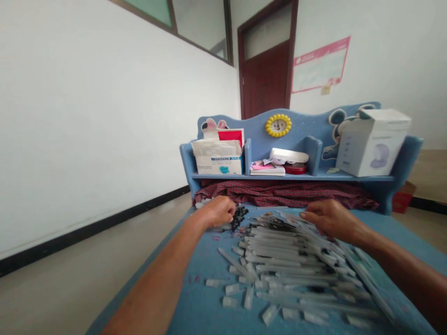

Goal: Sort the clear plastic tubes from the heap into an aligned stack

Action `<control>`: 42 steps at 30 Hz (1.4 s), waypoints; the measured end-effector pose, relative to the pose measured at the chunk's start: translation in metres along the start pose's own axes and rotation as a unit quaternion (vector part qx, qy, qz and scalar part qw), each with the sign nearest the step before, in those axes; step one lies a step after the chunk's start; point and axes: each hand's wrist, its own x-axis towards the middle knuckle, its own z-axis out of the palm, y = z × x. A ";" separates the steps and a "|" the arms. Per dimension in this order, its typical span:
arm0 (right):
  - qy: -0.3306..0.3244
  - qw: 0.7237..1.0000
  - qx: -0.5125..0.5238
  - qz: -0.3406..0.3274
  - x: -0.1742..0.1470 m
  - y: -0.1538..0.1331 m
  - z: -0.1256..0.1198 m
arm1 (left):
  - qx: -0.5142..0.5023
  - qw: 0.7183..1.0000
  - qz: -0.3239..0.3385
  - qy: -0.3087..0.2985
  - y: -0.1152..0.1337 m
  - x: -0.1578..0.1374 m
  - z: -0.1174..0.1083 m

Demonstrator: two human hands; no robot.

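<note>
Small clear caps (270, 314) are lying loose along the near edge of the pen pile (286, 253), the landmark for all positions below; the blue desk (206, 302) is supporting the pile, whose translucent barrels are mostly lying crosswise in a loose heap, with a few dark pieces showing among them.

The left forearm (153, 279) is running obliquely up the left side of the pile; the left hand (219, 211) is lying beyond the pile's far left corner, back of the hand upward; its fingers are lying curled inward beside a black-tipped group (240, 215) of slender pieces; the view is not showing whether they are gripping one, so this cannot be told.

The right forearm (401, 265) is entering from the right of the pile and sloping inward; the right hand (326, 218) is hovering over or resting on the pile's far right part, contact being unclear; its fingers are bending, with thumb and forefinger pointing left and sitting close together; blur is hiding whether anything is being pinched between them.

Directly beyond the pile, a folded checked cloth (279, 193) is lying beneath the blue shelf (223, 176); above the cloth, the shelf is carrying a mask box (220, 164) to the pile's far left, a white case (289, 155) and a red tin (295, 169) straight behind it, and a white carton (370, 146) to its far right; a yellow-rimmed clock (278, 125) is sitting on the backboard behind the pile; farthest beyond, a brown door (265, 77) is standing shut.
</note>
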 end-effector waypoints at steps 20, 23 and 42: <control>0.057 0.996 0.018 -0.061 -0.011 0.015 0.022 | 0.144 0.985 -0.067 -0.069 0.002 -0.014 0.027; 0.061 0.996 0.020 -0.065 -0.013 0.014 0.022 | 0.143 0.986 -0.053 -0.067 0.004 -0.017 0.023; -0.027 0.979 0.178 -0.099 -0.030 -0.018 0.036 | 0.065 0.952 0.236 0.186 0.088 -0.023 0.044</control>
